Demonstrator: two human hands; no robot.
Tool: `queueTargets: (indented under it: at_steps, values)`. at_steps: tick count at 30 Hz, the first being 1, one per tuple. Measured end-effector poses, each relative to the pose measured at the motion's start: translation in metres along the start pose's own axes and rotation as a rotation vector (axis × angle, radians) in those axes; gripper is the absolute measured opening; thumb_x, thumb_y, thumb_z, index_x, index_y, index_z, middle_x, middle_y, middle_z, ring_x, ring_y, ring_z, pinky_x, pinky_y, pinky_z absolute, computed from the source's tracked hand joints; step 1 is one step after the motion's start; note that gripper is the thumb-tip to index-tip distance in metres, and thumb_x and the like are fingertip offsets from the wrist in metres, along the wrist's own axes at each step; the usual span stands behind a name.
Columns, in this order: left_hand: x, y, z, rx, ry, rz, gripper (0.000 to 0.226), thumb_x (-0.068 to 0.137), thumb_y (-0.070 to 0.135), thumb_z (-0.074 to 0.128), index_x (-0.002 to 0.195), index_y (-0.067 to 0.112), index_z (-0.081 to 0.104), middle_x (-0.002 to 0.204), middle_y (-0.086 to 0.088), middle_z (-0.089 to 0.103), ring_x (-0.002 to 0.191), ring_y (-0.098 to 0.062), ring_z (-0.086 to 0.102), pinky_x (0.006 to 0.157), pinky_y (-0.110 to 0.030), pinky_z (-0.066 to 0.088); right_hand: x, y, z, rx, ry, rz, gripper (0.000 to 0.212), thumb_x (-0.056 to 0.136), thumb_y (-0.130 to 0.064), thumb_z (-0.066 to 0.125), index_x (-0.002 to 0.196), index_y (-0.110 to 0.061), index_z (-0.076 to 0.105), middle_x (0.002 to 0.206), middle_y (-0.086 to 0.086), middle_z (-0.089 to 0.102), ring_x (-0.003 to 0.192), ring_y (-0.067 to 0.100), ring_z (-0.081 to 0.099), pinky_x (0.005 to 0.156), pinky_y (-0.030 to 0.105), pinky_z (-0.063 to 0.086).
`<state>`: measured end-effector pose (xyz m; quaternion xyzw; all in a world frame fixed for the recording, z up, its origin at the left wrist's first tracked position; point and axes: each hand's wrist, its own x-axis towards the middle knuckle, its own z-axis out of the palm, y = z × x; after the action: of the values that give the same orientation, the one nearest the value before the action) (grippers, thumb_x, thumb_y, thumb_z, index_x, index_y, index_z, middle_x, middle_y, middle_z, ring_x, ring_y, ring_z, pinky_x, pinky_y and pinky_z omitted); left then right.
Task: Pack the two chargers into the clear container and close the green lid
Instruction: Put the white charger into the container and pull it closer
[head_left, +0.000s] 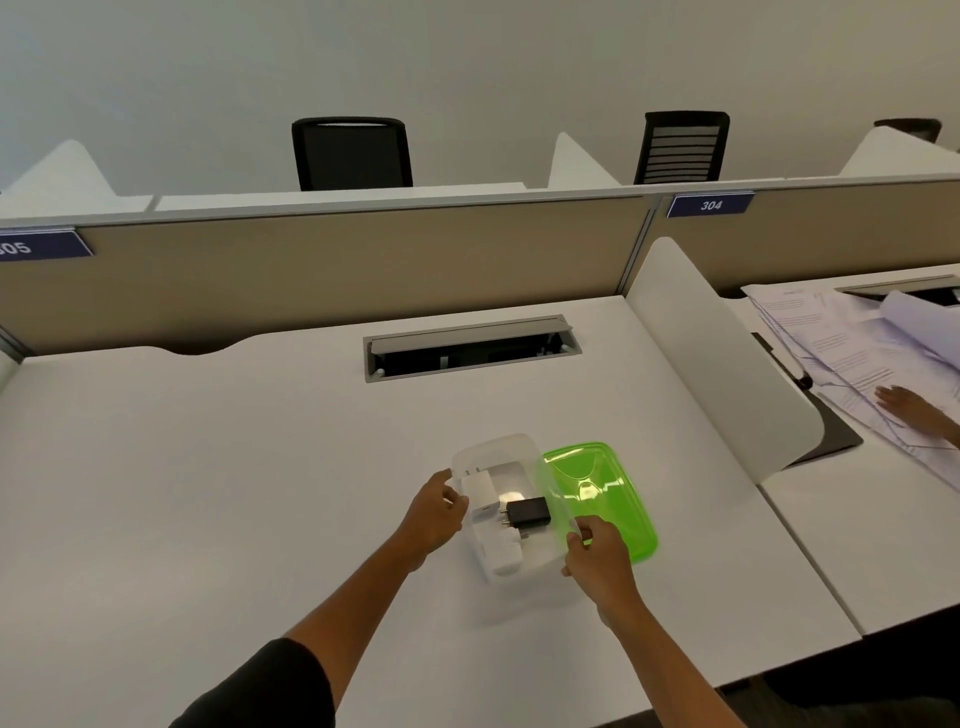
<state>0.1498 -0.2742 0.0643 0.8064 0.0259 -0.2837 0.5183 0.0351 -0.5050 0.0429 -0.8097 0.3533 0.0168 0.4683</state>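
The clear container (493, 449) stands on the white desk, its top uncovered. Inside lie a white charger (480, 492) at the left and a black charger (529, 511) in the middle, prongs pointing left. The green lid (608, 493) lies flat on the desk, touching the container's right side. My left hand (434, 514) grips the container's left wall. My right hand (597, 558) pinches the container's near right rim, beside the lid's near edge.
A cable tray opening (470, 345) is cut into the desk behind the container. A white divider (722, 358) bounds the desk on the right. Beyond it another person's hand (914, 413) rests on papers (841, 343).
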Motion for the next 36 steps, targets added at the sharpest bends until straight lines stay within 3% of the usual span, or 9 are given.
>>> queueTargets:
  at_steps: [2,4,6,9,12,18,22,29,36]
  values:
    - [0.000,-0.001,-0.002,-0.034,-0.012,-0.011,0.059,0.103,0.018,0.062,0.157,0.016,0.037,0.113,-0.005,0.062,0.109,-0.028,0.070,0.091,-0.036,0.064,0.002,-0.002,0.001,0.006,0.011,-0.006,0.022,0.102,-0.006,0.055,0.121,-0.009,0.067,0.116,0.008,0.058,0.075,0.031,0.077,0.064,0.034,0.062]
    - [-0.002,-0.004,-0.005,-0.073,-0.017,-0.021,0.063,0.101,0.015,0.064,0.157,0.018,0.034,0.108,-0.004,0.061,0.101,-0.024,0.071,0.079,-0.026,0.063,0.004,-0.007,0.003,-0.020,0.011,-0.035,0.026,0.102,-0.005,0.055,0.124,-0.007,0.068,0.118,0.010,0.058,0.095,0.038,0.073,0.086,0.049,0.063]
    - [-0.007,-0.009,-0.011,-0.116,-0.019,-0.024,0.072,0.098,0.012,0.068,0.158,0.022,0.029,0.112,-0.009,0.060,0.105,-0.028,0.072,0.073,-0.024,0.064,0.006,-0.014,0.006,-0.042,0.013,-0.067,0.028,0.101,-0.004,0.055,0.126,-0.007,0.069,0.121,0.011,0.060,0.108,0.036,0.068,0.098,0.046,0.057]
    - [-0.019,-0.019,-0.024,-0.170,-0.011,-0.018,0.082,0.093,0.013,0.075,0.157,0.032,0.027,0.119,-0.009,0.060,0.107,-0.031,0.072,0.073,-0.026,0.066,0.011,-0.029,0.010,-0.068,-0.005,-0.125,0.029,0.101,-0.003,0.055,0.126,-0.008,0.071,0.124,0.011,0.061,0.116,0.028,0.063,0.095,0.030,0.047]
    - [-0.034,-0.033,-0.036,-0.241,0.020,-0.028,0.085,0.089,0.019,0.082,0.154,0.036,0.029,0.122,-0.005,0.061,0.103,-0.028,0.074,0.071,-0.027,0.066,0.017,-0.050,0.018,-0.078,-0.045,-0.169,0.031,0.102,-0.002,0.053,0.126,-0.008,0.072,0.128,0.010,0.062,0.118,0.024,0.062,0.096,0.025,0.044]
    - [-0.069,-0.065,-0.050,-0.412,0.138,-0.070,0.080,0.091,0.030,0.081,0.152,0.032,0.030,0.123,-0.007,0.065,0.092,-0.023,0.083,0.071,-0.031,0.067,0.022,-0.095,0.044,-0.165,-0.133,-0.331,0.032,0.102,0.003,0.052,0.121,-0.003,0.076,0.124,0.017,0.067,0.119,0.029,0.064,0.104,0.034,0.049]
    - [-0.095,-0.081,-0.051,-0.524,0.159,-0.112,0.080,0.093,0.037,0.078,0.153,0.033,0.026,0.125,-0.010,0.070,0.095,-0.028,0.083,0.075,-0.035,0.068,0.023,-0.120,0.063,-0.183,-0.206,-0.371,0.032,0.103,0.002,0.051,0.122,-0.005,0.076,0.128,0.015,0.066,0.122,0.027,0.063,0.101,0.025,0.045]
    - [-0.123,-0.090,-0.049,-0.607,0.210,-0.163,0.078,0.097,0.035,0.073,0.155,0.030,0.021,0.123,-0.011,0.074,0.097,-0.027,0.083,0.091,-0.043,0.067,0.019,-0.143,0.089,-0.217,-0.305,-0.428,0.032,0.104,0.003,0.050,0.123,-0.003,0.075,0.130,0.014,0.066,0.125,0.026,0.062,0.104,0.026,0.046]
    - [-0.135,-0.095,-0.053,-0.619,0.236,-0.177,0.074,0.098,0.035,0.071,0.156,0.024,0.026,0.124,-0.010,0.075,0.099,-0.025,0.083,0.094,-0.040,0.065,0.015,-0.151,0.099,-0.224,-0.343,-0.419,0.032,0.105,0.001,0.049,0.123,-0.002,0.075,0.132,0.014,0.065,0.127,0.027,0.061,0.109,0.032,0.048]
